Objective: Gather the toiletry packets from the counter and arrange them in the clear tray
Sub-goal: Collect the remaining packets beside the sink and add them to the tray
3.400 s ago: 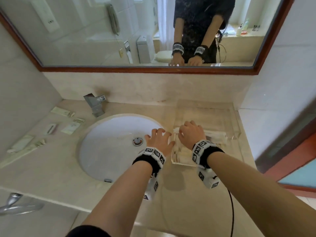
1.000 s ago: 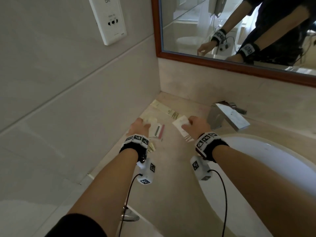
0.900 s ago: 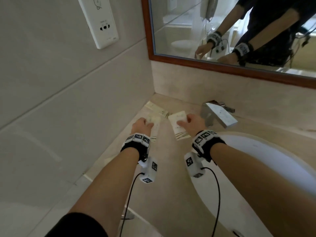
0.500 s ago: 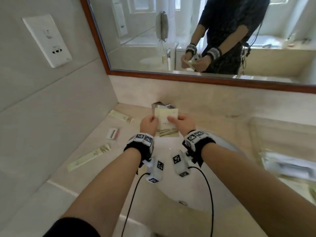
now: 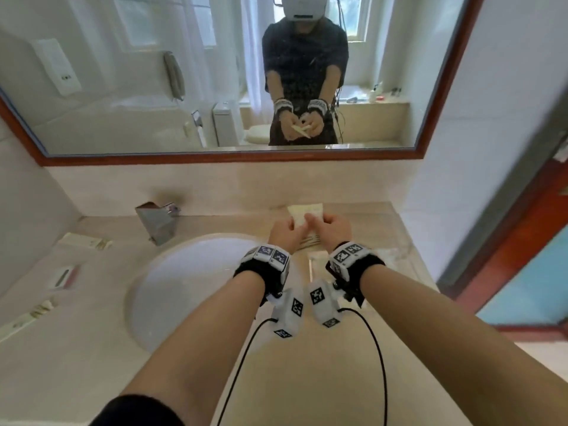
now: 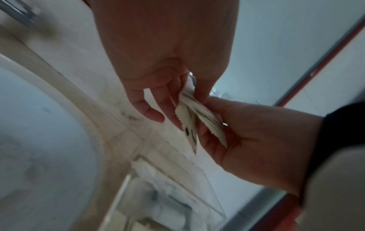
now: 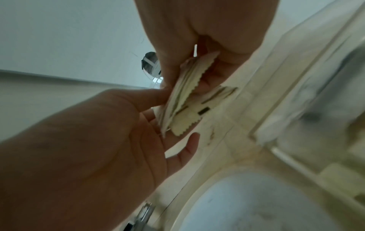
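We find both hands raised above the counter (image 5: 307, 379), near its back edge, between the sink (image 5: 184, 287) and the clear tray (image 5: 402, 256). The left hand (image 5: 284, 233) and the right hand (image 5: 333, 227) together hold a small stack of cream packets (image 5: 304, 216) with zigzag ends — thumbs on top, fingers (image 6: 156, 101) curled beneath and clamped on the stack. From the wrist views we count at least two packets, fanned slightly apart; an exact number we cannot tell. The tray sits at the right end of the counter, with pale wrapped items lying inside it. More packets remain on the counter left of the sink — one long packet (image 5: 84, 241) beside the tap (image 5: 156, 221), a red-edged packet (image 5: 64, 276) nearer the left edge, and a long one (image 5: 27, 318) at the front left.
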### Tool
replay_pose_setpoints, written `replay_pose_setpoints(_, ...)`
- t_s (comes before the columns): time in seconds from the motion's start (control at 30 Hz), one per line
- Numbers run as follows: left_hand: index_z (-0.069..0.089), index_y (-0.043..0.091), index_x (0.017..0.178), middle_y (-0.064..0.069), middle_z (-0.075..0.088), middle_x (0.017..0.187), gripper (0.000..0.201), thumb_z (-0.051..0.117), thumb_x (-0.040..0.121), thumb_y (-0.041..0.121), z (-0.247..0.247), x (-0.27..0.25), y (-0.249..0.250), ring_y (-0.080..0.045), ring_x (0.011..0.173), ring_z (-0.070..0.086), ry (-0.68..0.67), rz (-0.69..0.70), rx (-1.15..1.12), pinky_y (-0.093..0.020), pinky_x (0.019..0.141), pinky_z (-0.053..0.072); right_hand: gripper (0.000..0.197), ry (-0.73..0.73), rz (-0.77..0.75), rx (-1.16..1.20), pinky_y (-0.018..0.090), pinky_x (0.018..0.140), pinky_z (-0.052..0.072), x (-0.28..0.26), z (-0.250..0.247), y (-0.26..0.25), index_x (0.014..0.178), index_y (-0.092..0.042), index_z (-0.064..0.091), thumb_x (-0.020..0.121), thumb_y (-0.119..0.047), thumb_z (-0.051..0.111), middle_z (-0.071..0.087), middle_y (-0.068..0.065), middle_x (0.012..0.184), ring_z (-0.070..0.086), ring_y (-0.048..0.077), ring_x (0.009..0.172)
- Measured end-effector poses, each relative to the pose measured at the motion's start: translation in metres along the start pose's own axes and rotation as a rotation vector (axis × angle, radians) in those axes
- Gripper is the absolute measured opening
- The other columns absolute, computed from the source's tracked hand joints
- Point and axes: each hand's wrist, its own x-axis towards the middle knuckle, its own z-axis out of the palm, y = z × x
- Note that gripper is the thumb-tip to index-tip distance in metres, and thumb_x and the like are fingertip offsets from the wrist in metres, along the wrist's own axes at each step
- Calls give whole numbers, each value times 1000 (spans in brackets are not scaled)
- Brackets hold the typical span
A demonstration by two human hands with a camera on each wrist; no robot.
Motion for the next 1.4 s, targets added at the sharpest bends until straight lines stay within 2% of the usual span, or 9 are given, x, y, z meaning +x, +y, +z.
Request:
replay_pose_setpoints(0.13, 61, 10, 89, -9, 58, 84, 16, 54, 92, 24, 61, 1, 22, -19, 80, 54, -116, -12, 13, -32, 70, 42, 30, 52, 3, -19, 31, 78, 48, 8, -60, 24, 109, -9, 70, 87, -29, 64, 72, 12, 104, 66, 25, 93)
replay_pose_setpoints(0.27, 65, 6, 110, -9, 64, 98, 23, 55, 94, 19, 114, 3, 29, -25, 95, 62, -123, -97, -58, -38, 87, 51, 50, -7, 131, -4, 35, 98, 47, 17, -105, 59, 136, -9, 49, 89, -22, 62, 59, 11, 126, 58, 27, 114)
replay_pose_setpoints(0.43, 64, 6, 109, -13, 68, 105, 30, 66, 86, 25, 157, 6, 19, -29, 97, 64, -162, -203, -1, -37, 85, 53, 37, -36, 185, -74, 24, 75, 48, 24, -143, 100, 122, -7, 64, 87, -2, 52, 63, 8, 101, 57, 23, 96)
replay_pose_setpoints(0.6, 45, 12, 135, -12, 53, 124, 62, 72, 80, 8, 172, 16, 9, -30, 109, 60, -186, -279, -20, -40, 85, 57, 36, -72, 185, -271, 27, 94, 46, 29, -168, 118, 127, -13, 61, 94, -9, 48, 63, 11, 128, 60, 25, 115)
replay_pose_setpoints(0.8, 65, 15, 84, -9, 67, 84, 3, 64, 83, 12, 183, 20, -1, -26, 78, 68, -189, -251, 117, -37, 79, 59, 34, -88, 189, -311, 39, 97, 46, 39, -168, 125, 115, 2, 66, 95, -16, 44, 65, 19, 122, 59, 35, 113)
replay_pose_setpoints(1.0, 60, 9, 57, -13, 66, 57, 26, 61, 82, 3, 184, 24, -15, -35, 71, 73, -256, -360, 117, -50, 76, 60, 40, -305, 30, -761, 38, 98, 48, 48, -161, 130, 132, -15, 56, 94, -18, 43, 59, 11, 130, 57, 29, 116)
replay_pose_setpoints(1.2, 66, -3, 80, -20, 73, 88, 17, 64, 82, 14, 182, 22, -24, -35, 86, 71, -550, -290, 511, -49, 84, 57, 49, -435, -176, -1176, 46, 97, 36, 49, -149, 140, 136, -35, 46, 94, -10, 37, 59, 5, 123, 49, 26, 118)
replay_pose_setpoints(1.3, 60, 8, 75, -12, 65, 76, 16, 68, 81, 20, 180, 21, -18, -26, 72, 63, -565, -203, 649, -43, 78, 57, 47, -468, -201, -1274, 48, 98, 34, 51, -144, 141, 135, -36, 45, 96, -11, 33, 57, 2, 127, 45, 26, 121)
replay_pose_setpoints(1.4, 60, 12, 102, -10, 66, 93, 29, 72, 78, 23, 177, 24, -18, -26, 79, 64, -518, -155, 643, -36, 76, 55, 44, -504, -213, -1306, 48, 97, 34, 53, -143, 144, 132, -35, 49, 97, -14, 33, 58, 1, 126, 46, 25, 119)
